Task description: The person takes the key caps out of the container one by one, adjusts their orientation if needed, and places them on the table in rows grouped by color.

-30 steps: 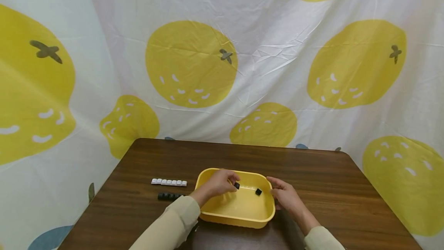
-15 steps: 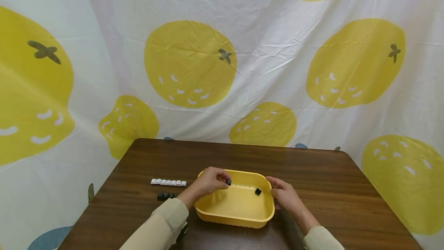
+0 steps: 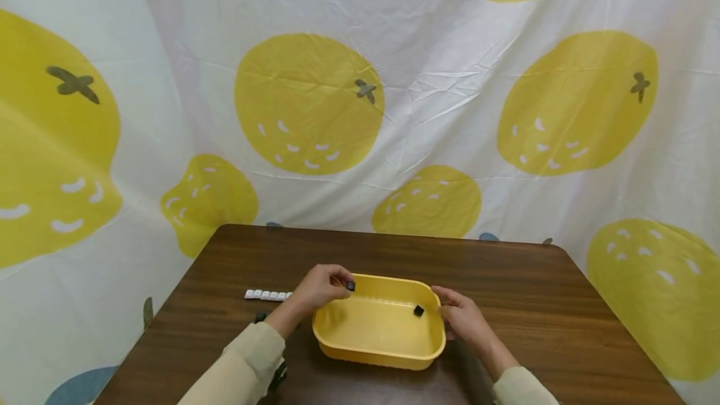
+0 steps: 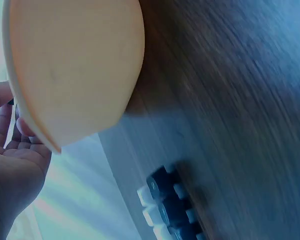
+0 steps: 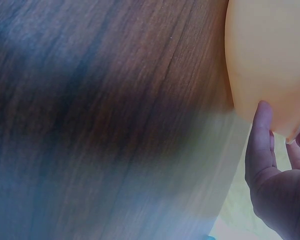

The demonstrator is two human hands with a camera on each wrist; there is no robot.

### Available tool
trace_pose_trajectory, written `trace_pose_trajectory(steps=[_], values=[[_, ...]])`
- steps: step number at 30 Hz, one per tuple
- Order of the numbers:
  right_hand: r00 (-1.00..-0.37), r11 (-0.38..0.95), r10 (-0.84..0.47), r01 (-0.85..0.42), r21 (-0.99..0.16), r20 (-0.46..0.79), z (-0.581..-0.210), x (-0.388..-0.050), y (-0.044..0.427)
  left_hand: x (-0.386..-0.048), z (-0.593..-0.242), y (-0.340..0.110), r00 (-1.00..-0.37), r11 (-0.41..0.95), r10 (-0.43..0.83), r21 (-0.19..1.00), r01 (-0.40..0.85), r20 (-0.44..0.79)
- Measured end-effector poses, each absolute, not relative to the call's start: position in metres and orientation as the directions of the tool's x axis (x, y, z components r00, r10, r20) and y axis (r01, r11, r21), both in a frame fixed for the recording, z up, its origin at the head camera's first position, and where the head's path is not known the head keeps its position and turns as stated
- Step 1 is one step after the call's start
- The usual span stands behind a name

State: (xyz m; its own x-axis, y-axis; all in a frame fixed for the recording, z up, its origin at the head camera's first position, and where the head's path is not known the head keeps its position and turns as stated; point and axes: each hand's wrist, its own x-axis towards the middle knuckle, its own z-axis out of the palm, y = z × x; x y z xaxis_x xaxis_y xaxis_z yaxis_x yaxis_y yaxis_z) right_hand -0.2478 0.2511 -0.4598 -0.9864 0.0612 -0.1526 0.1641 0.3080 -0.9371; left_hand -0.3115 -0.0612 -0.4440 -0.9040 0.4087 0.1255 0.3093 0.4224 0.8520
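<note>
My left hand (image 3: 319, 286) pinches a black keycap (image 3: 351, 286) between thumb and fingers, over the left rim of a yellow plastic tub (image 3: 388, 356). Inside, near the right wall, lies another black keycap (image 3: 419, 310). At the right end, my right hand (image 3: 464, 319) holds the tub's rim; in the right wrist view its fingers touch the outer wall (image 5: 270, 60). Left of the tub, a row of white keycaps (image 3: 267, 295) is partly behind the left hand. A black keycap row (image 4: 171, 207) shows in the left wrist view, mostly hidden by the left arm from the head.
All of this stands on a dark wooden table (image 3: 506, 274). A white cloth with yellow fruit prints (image 3: 433, 99) hangs behind and around it. A dark object (image 3: 278, 376) shows at the left wrist, partly hidden by the sleeve.
My left hand has moved left and slightly up with the black keycap, from over the tub's inside to its left rim. The right hand and tub have barely moved.
</note>
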Motion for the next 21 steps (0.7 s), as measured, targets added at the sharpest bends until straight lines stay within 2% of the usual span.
trace_pose_trajectory(steps=[8,21], values=[[-0.987,0.31,0.057,0.162,-0.937,-0.152,-0.459,-0.246,0.252,-0.311,-0.443,-0.082,-0.931,0.397,0.34,0.877,0.269,0.132],[-0.989,0.324,0.061,0.151,-0.934,-0.138,-0.459,-0.247,0.249,-0.31,-0.456,-0.143,-0.959,0.463,0.263,0.858,0.221,0.105]])
